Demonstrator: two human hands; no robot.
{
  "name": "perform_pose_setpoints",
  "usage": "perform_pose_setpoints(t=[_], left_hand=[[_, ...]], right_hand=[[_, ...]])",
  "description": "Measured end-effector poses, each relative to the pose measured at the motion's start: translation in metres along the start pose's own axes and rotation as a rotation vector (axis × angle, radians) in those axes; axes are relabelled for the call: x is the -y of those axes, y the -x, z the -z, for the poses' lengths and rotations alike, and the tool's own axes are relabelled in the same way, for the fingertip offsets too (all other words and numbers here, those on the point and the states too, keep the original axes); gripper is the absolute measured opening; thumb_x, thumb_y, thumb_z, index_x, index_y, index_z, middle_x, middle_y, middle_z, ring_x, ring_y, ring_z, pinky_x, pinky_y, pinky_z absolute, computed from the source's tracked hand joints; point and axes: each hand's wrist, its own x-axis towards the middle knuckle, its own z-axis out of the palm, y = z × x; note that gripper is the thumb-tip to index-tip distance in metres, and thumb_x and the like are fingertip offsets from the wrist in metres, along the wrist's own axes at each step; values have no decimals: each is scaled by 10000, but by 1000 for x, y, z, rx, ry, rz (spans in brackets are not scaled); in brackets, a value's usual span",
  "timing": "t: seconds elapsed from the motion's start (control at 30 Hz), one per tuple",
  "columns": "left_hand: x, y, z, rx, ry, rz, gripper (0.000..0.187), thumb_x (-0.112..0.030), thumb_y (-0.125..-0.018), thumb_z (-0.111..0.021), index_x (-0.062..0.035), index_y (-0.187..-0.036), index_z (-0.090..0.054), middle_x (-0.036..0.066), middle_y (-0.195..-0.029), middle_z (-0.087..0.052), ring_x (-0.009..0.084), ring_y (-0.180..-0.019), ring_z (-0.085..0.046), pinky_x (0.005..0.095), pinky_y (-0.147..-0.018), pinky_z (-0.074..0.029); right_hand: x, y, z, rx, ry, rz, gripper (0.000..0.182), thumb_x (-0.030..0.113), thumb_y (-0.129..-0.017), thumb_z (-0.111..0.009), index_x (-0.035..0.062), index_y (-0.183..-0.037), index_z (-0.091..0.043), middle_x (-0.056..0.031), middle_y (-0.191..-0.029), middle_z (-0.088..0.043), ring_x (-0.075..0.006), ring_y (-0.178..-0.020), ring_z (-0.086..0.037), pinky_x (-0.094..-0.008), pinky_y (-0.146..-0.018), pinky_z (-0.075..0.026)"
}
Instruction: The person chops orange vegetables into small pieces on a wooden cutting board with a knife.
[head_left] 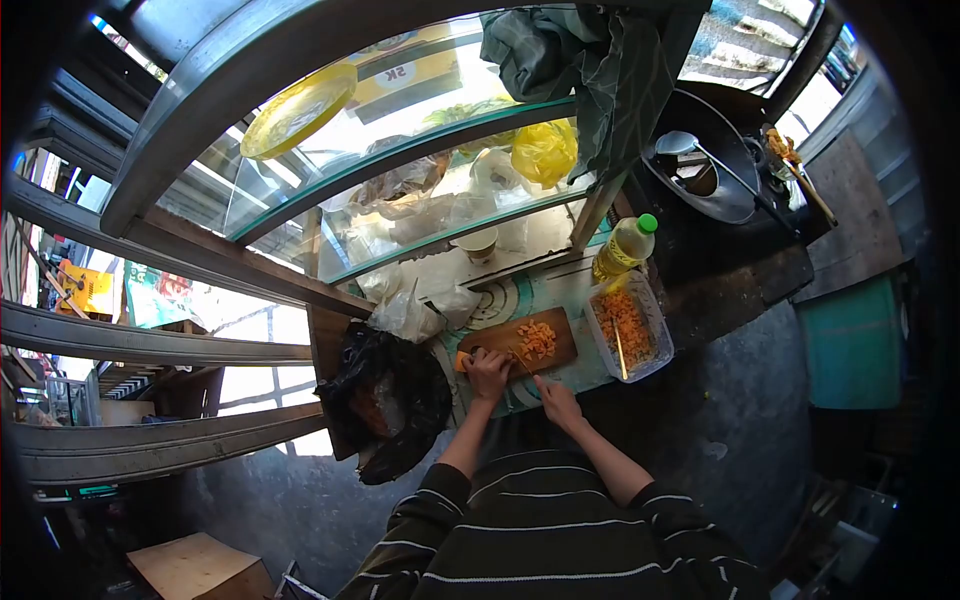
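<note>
My left hand (pixel 489 375) presses a carrot-like orange piece (pixel 461 361) onto the wooden cutting board (pixel 563 353), with the fingers curled over it. From the right, my right hand (pixel 560 404) grips a knife (pixel 527 369) by its handle, the blade close to my left fingertips. Small chopped orange pieces (pixel 537 340) lie in a heap on the board. Just right of the board stands a clear plastic container (pixel 655 362) of finer orange bits, and a long utensil (pixel 619 345) leans in it. My left fingers partly hide the orange piece.
Behind the container stands a bottle of yellow oil (pixel 624 248) with a green cap. A black plastic bag (pixel 385 395) sits left of the board. The glass display case (pixel 400 150) rises in front, and a wok (pixel 712 170) with a ladle (pixel 677 143) sits at the back right.
</note>
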Motion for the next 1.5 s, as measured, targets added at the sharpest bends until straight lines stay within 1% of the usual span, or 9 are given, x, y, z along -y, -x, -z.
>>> perform_pose_setpoints(t=[0.47,0.6,0.9,1.0,1.1,1.3,1.4,1.47,1.5], left_hand=[[0,2,-4,-46,34,-9,133,-245,-668,-686,-136,-742,-665,-34,-713,-608,152,-711,-504,354,-705,-285],[-1,2,-2,-41,43,-4,138,-254,-675,-681,-140,-753,-669,-39,-727,-612,151,-721,-500,352,-725,-277],[3,9,-9,-39,71,70,133,-264,-640,-705,-160,-717,-671,-54,-748,-610,153,-817,-520,416,-759,-261],[4,10,-11,-67,63,52,136,-236,-640,-712,-139,-729,-679,-59,-749,-617,141,-785,-501,364,-750,-254],[7,10,-14,-64,67,40,121,-254,-641,-705,-169,-716,-665,-62,-750,-613,154,-796,-518,405,-737,-256],[3,6,-6,-83,72,3,114,-249,-652,-700,-174,-729,-662,-63,-717,-610,146,-769,-517,377,-724,-249],[2,4,-5,-89,47,-22,115,-248,-654,-699,-176,-735,-662,-61,-713,-610,144,-763,-517,370,-724,-245],[3,4,-4,-93,35,-32,116,-250,-654,-700,-177,-736,-662,-61,-713,-610,144,-764,-517,370,-728,-244],[3,4,-5,-94,27,-36,117,-253,-655,-700,-178,-737,-662,-61,-713,-609,143,-766,-518,369,-732,-243]], right_hand=[[1,-22,-6,7,190,22,786,615,-856,-241,-78,-796,-608,-305,-841,-573,-436,-882,-546,-476,-754,-423],[-3,-25,-4,68,-10,0,814,638,-841,-250,-102,-789,-588,-325,-821,-556,-443,-881,-539,-471,-741,-413],[3,-1,2,41,-18,-21,739,598,-855,-279,-68,-807,-596,-289,-832,-569,-434,-886,-537,-470,-745,-406],[3,1,2,34,3,-27,733,592,-859,-276,-63,-813,-600,-286,-834,-573,-431,-887,-540,-471,-756,-408],[0,-2,0,44,57,-8,738,597,-860,-265,-54,-817,-611,-277,-844,-581,-431,-884,-544,-474,-757,-416],[6,-14,-9,-24,164,-54,771,620,-851,-245,-52,-829,-621,-266,-863,-593,-425,-881,-553,-473,-746,-434],[0,-29,-14,-89,126,-30,776,626,-847,-276,-68,-719,-598,-262,-764,-593,-412,-819,-572,-462,-687,-435],[-7,-33,-7,144,-31,-93,794,633,-842,-252,-79,-831,-601,-278,-864,-581,-429,-892,-544,-469,-746,-416],[-6,-30,-5,142,-30,-91,794,633,-842,-252,-79,-831,-601,-278,-864,-581,-429,-892,-544,-469,-746,-416]])
